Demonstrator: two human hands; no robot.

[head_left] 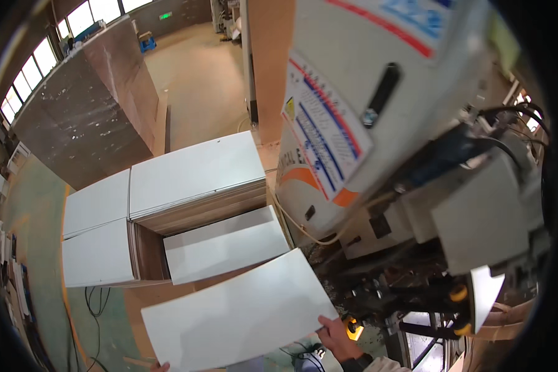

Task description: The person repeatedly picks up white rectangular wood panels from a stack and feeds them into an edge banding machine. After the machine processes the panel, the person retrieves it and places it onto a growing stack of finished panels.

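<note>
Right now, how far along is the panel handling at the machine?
Done: white panels sit in stacks left of the machine, and a lower stack lies nearer. In hand: one white panel, right hand gripping its right edge, left hand barely visible at its bottom-left corner. Left: that panel is not yet set down on any stack. How many remain cannot be told.

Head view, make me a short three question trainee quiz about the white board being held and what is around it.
1. True or false: the right hand grips the white board at its right edge.
2. What stands right of the board? A) a large white machine B) a sink C) a fridge
3. Fill in: beyond the board lie stacks of white ____.

Key: 1 true; 2 A; 3 boards. The left hand barely shows at the board's lower edge.
</note>
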